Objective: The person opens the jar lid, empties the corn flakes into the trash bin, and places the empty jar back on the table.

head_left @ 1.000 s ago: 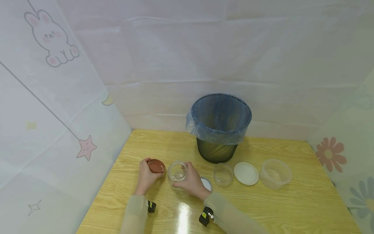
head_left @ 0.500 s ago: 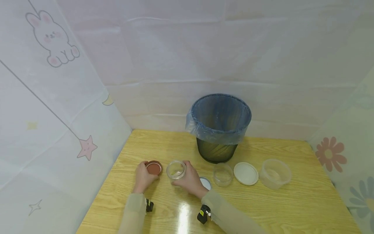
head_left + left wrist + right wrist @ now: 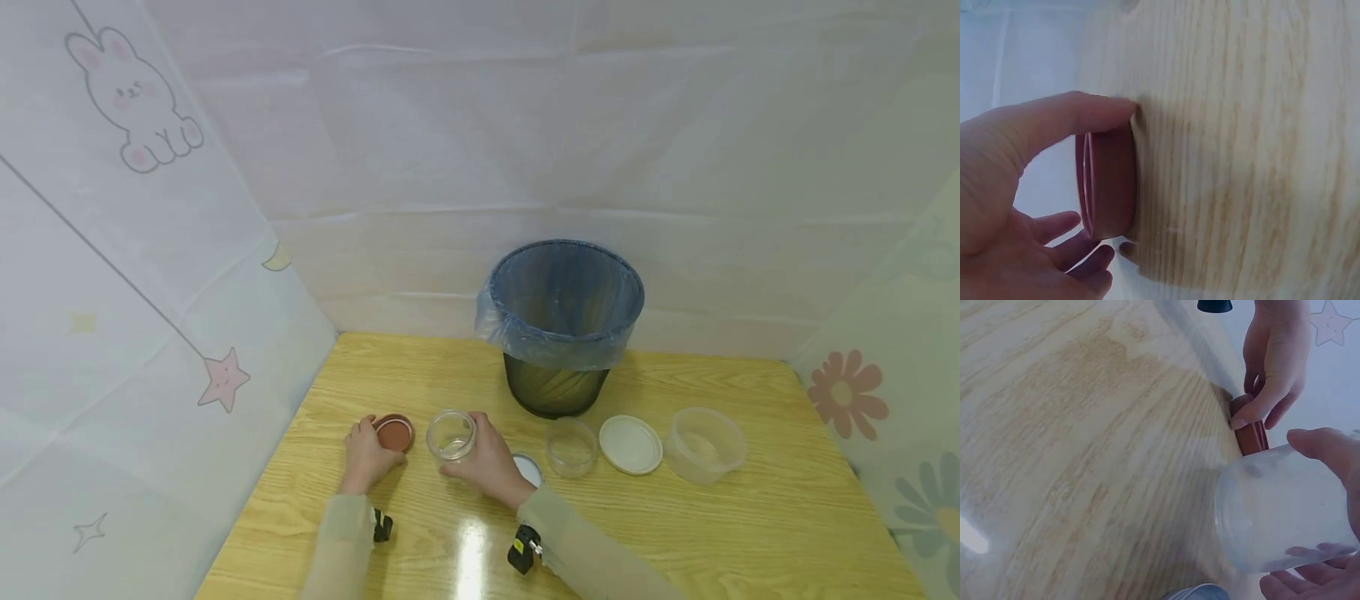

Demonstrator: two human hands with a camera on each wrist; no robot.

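Observation:
My left hand (image 3: 367,458) is around a round reddish-brown lid (image 3: 394,434), which rests on the wooden table with its hollow side up. In the left wrist view the thumb (image 3: 1094,111) lies along one side of that lid, and the curled fingertips are at the opposite side. With my right hand (image 3: 489,462) I grip a clear jar (image 3: 1266,512) by its side, thumb on one side and fingers on the other. The jar is upright with its mouth uncovered, just right of the lid. Nothing shows inside it.
A small white disc with a grey rim (image 3: 528,471) lies partly hidden behind my right wrist. Rightward stand a low clear container (image 3: 572,450), a white lid (image 3: 632,446) and a translucent tub (image 3: 707,446). A bin with a blue liner (image 3: 558,354) stands at the back.
My left hand has moved slightly left with the lid and lowered it flat on the table, and its fingers have loosened a little. My right hand and the jar have shifted slightly left.

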